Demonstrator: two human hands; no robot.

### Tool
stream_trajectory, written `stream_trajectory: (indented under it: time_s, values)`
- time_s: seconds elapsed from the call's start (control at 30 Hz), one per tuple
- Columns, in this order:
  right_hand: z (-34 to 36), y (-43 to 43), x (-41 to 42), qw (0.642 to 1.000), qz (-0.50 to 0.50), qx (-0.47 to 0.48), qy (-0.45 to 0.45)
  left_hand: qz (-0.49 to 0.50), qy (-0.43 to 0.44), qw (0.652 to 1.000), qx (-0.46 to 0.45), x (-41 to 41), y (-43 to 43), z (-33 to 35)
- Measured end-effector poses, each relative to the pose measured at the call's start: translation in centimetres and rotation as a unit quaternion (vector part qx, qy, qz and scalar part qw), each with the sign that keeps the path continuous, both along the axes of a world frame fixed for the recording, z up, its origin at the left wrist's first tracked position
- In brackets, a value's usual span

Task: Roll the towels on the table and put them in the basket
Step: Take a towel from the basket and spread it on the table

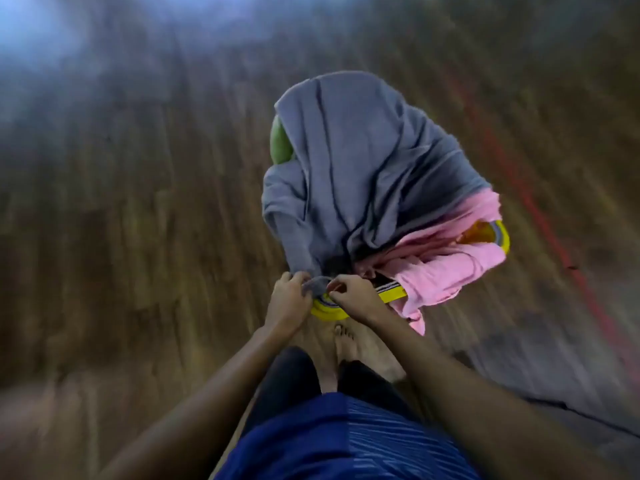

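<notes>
A yellow basket (327, 311) with a striped rim hangs in front of me above the floor, almost covered by loose towels. A grey towel (349, 168) drapes over most of it. A pink towel (446, 265) spills over its right side, and a bit of green cloth (281, 142) shows at the far left. My left hand (289, 299) grips the near rim together with a fold of the grey towel. My right hand (349, 296) grips the same rim just to the right. The inside of the basket is hidden.
The surroundings are smeared by motion. A brown wooden floor (138, 237) lies below, with a red line (540, 216) running along the right and a grey patch (554, 368) at the lower right. My bare feet (346, 344) stand right under the basket.
</notes>
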State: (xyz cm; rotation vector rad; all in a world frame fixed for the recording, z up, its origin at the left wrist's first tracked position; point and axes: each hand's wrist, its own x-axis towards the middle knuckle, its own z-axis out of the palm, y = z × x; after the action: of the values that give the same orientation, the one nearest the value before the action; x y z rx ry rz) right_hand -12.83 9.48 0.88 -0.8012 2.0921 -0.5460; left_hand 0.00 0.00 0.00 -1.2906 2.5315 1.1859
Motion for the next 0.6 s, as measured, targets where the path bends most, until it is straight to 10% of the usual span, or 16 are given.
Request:
stream_trajectory:
  time_s: [0.6]
  values:
    - [-4.7,-3.2,-1.9,0.986,0.147,0.075,0.031,0.022,-0.057,0.997,-0.037,-1.6,-0.3,0.0]
